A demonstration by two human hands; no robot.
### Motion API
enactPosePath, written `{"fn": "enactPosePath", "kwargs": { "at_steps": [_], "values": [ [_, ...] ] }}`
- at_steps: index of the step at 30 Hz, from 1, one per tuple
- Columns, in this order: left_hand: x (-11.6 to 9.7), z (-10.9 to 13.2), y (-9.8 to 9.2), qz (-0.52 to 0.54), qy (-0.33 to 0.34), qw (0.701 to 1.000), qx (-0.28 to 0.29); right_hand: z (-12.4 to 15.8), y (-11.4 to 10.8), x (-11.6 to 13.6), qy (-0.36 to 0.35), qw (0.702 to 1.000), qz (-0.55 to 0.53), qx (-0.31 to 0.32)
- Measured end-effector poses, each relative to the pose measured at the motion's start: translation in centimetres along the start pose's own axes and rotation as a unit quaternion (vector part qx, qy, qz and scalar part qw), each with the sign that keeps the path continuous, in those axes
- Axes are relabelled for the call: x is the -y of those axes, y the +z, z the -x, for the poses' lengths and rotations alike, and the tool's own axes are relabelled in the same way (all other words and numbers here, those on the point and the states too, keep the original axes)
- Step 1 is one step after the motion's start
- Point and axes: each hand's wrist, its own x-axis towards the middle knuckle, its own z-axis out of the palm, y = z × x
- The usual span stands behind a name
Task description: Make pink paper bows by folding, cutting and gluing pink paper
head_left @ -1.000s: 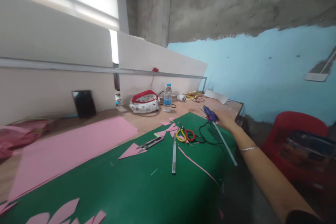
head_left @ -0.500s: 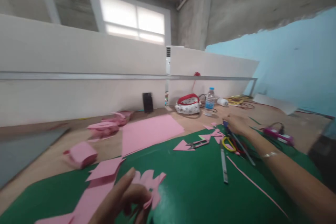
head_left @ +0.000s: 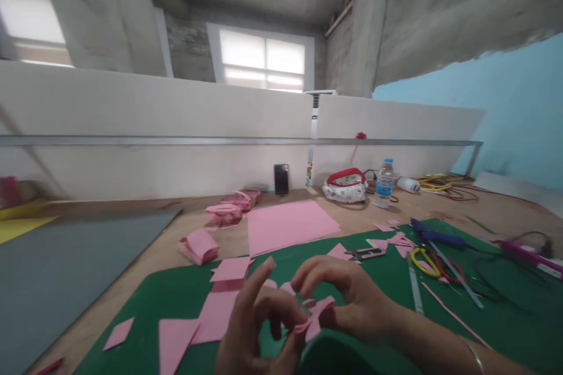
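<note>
Pink petalled paper, probably light and easily creased, suits the edge pinch of our left hand; whether our right hand, just beside it, grips, we cannot tell.

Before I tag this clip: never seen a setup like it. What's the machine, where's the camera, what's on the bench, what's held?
No machine here: a person works bare-handed, filmed by one head-worn camera looking forward and down. The left hand pinches a pink petal-edged cutout; the right hand is at it too, its exact grip partly hidden. Below is a green mat on a brown tabletop. To the person's right lie thread snips, scissors with yellow and red handles, and a blue glue gun. Farther back: pink sheets, a phone, a pouch and a water bottle.
</note>
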Motion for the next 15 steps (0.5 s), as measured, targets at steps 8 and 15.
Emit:
{"fn": "enactPosePath", "kwargs": {
  "at_steps": [8,15],
  "values": [
    [-0.5,-0.8,0.8,0.138,-0.215,0.967,-0.014,1.1,0.5,-1.6,0.133,0.987,-0.084,-0.045],
    [-1.4,-7.2,-4.7,0.019,-0.293,0.949,-0.116,0.9,-1.5,-2.9,0.262,0.958,-0.045,-0.111]
  ]
}}
